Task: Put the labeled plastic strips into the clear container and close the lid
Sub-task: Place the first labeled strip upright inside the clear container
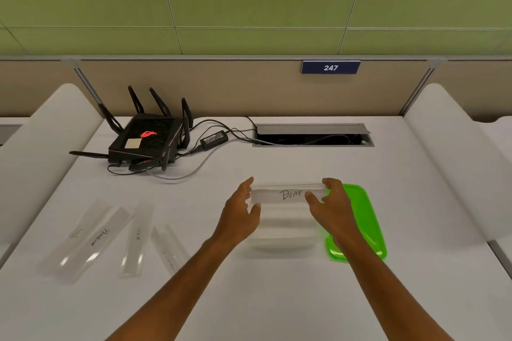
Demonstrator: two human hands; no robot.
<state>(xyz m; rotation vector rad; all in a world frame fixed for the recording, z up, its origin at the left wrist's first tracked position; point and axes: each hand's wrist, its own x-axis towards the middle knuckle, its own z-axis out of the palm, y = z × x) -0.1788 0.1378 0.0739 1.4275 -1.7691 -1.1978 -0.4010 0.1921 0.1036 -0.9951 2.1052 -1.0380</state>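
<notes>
A clear plastic strip labeled "BEAR" (288, 193) is held level by its two ends, just above the far side of the clear container (282, 232). My left hand (242, 212) pinches its left end and my right hand (332, 202) pinches its right end. The open container rests on the white table, and its green lid (365, 219) lies flat right beside it, partly under my right wrist. Several more labeled strips lie on the table to the left, among them one marked "PENGUIN" (97, 241), one at the far left (72, 238), another (137, 238) and a fourth (166, 246).
A black router with antennas (146, 138) and its power brick (214, 140) and cables sit at the back left. An open cable hatch (311, 134) is set in the table behind the container. White curved dividers (44, 152) flank the desk on both sides.
</notes>
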